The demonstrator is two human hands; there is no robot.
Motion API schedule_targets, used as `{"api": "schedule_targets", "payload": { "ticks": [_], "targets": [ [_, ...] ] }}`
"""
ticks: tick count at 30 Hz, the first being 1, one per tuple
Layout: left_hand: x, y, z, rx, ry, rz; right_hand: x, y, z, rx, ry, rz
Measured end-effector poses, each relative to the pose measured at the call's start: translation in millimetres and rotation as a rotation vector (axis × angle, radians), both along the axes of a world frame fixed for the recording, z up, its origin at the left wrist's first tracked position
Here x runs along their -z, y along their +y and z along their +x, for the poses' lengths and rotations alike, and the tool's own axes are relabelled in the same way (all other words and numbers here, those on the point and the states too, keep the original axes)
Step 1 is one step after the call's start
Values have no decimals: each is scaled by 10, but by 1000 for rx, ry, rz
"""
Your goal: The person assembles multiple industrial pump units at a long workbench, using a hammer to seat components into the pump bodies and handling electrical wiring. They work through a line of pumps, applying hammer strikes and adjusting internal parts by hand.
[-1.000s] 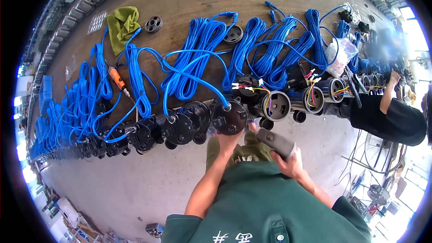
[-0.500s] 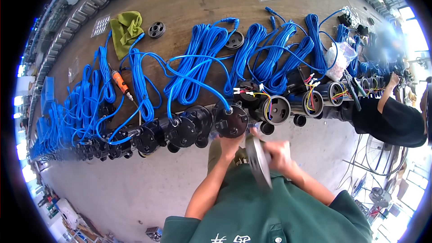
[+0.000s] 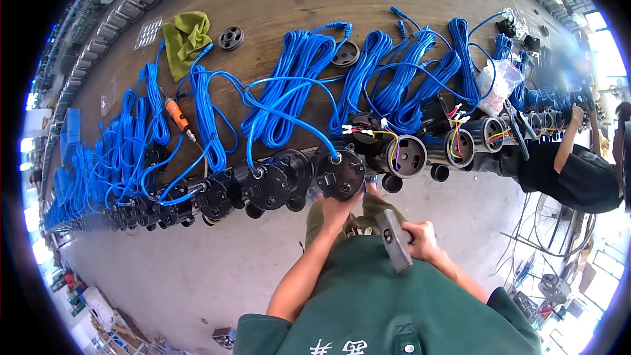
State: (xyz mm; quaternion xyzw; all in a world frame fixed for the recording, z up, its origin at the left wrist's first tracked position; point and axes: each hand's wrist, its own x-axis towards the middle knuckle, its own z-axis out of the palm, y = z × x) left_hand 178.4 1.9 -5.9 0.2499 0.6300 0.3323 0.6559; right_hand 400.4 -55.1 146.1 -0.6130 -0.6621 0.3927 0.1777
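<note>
My right hand (image 3: 422, 239) is closed round the handle of a hammer (image 3: 396, 240). Its grey, blocky metal head hangs in front of my green shirt, apart from the workpieces. At the table's near edge lies a cylindrical housing with a black round end cap (image 3: 340, 174), a blue cable rising from it. My left hand (image 3: 338, 212) grips that housing from below, its fingertips hidden behind the cap. Just right of it is an open grey-rimmed cylinder (image 3: 404, 156) with red, yellow and white-tipped wires. Another capped housing (image 3: 266, 185) lies to the left.
Coiled blue cables (image 3: 289, 92) cover the table (image 3: 276, 0). An orange screwdriver (image 3: 176, 117), a green cloth (image 3: 186, 43) and a loose dark disc (image 3: 231, 38) lie to the left. Pliers (image 3: 517, 128) rest on the right-hand cylinders. A co-worker (image 3: 565, 171) stands farther right.
The hammer has swung right, away from the capped housing, and its blurred head now shows sharply. My left hand stays at the housing. The view has shifted slightly.
</note>
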Motion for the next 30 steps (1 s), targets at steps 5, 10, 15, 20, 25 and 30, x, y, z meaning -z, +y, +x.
{"api": "schedule_targets", "payload": {
  "ticks": [5, 10, 15, 20, 25, 30],
  "targets": [
    [845, -225, 71, -8, 342, 214, -15, 55, 9, 160, 76, -181],
    [579, -106, 31, 33, 259, 174, -198, 230, 48, 141, 192, -216],
    [296, -93, 39, 16, 176, 149, -375, 340, 61, 276, 601, -314],
    [685, -143, 42, 73, 444, 602, -328, 608, -195, 326, 571, -657],
    [738, -176, -34, 113, 372, 381, -298, 483, 1, 339, 484, -687],
    [239, -142, -117, 55, 86, 145, -402, 447, 117, 496, 819, -685]
  ]
}}
